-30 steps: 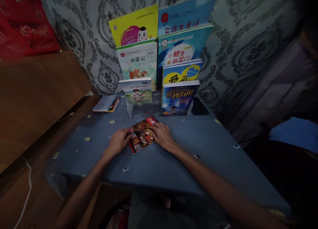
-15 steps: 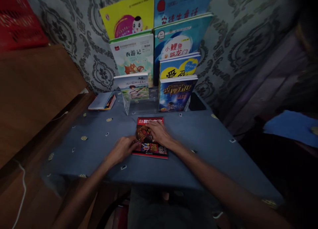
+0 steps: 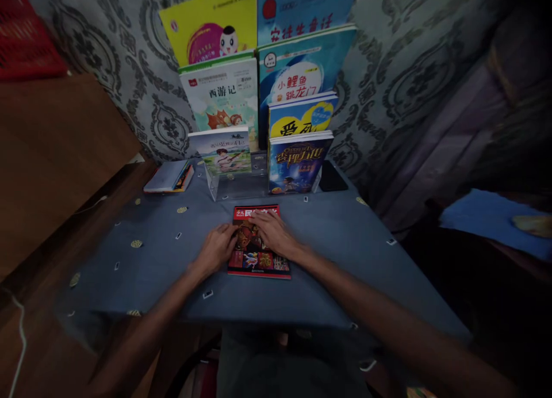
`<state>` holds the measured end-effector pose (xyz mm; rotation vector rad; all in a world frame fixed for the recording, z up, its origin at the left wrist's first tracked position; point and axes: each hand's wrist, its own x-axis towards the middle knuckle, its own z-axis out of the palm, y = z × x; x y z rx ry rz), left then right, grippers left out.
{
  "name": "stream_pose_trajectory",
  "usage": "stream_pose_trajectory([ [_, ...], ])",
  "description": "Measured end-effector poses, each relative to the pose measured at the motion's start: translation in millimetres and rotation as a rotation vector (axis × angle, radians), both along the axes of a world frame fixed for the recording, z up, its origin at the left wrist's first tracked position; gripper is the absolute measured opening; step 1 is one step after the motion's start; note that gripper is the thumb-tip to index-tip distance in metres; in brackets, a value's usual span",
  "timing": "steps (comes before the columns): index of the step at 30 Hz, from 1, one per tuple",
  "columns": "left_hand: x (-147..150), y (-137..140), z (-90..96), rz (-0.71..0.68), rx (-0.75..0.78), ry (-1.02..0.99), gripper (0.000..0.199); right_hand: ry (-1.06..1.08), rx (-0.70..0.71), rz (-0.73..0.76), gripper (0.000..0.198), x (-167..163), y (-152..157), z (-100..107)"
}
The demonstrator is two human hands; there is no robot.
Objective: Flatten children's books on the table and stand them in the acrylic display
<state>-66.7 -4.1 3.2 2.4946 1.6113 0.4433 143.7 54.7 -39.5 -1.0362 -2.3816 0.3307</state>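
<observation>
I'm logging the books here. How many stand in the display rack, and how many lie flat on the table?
Standing in the clear rack: 7
Flat under both hands, the red book: 1
Flat in the small stack at the table's left: count unclear
Total countable: 8

Magazine (image 3: 259, 245) on table (image 3: 345, 260), display rack (image 3: 241, 185) behind, book stack (image 3: 168, 176) back-left.
</observation>
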Motion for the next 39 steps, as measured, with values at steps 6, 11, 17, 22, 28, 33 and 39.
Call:
stream_pose_trajectory([
  [6, 18.7, -10.1, -2.1, -0.032, 0.068, 0.004, 0.028, 0.016, -0.004, 0.021, 0.05, 26.0, -7.1, -0.6],
  [11, 36.1, -12.9, -4.7, -0.069, 0.103, 0.016, 0.029, 0.028, 0.022, 0.034, 0.048, 49.3, -12.9, -1.0],
  [17, 61.5, -13.4, -7.0, -0.134, 0.149, 0.068, 0.028, 0.029, 0.024, 0.028, 0.047, 83.1, -19.9, -0.8],
  [22, 85.0, -11.6, -6.5, -0.193, 0.144, 0.094, 0.03, 0.006, -0.003, 0.008, 0.047, 110.2, -26.2, 4.9],
  [28, 108.3, -7.8, -10.0, -0.231, 0.159, 0.12, 0.033, 0.011, -0.008, 0.012, 0.047, 139.3, -26.4, 7.9],
  [33, 126.5, -7.2, -2.9, -0.254, 0.153, 0.157, 0.031, 0.015, -0.028, -0.005, 0.043, 157.1, -25.2, 7.6],
  [39, 129.3, 11.8, 11.1, -0.205, 0.081, 0.185, 0.023, 0.024, -0.028, -0.027, 0.042, 160.0, -26.3, 7.9],
])
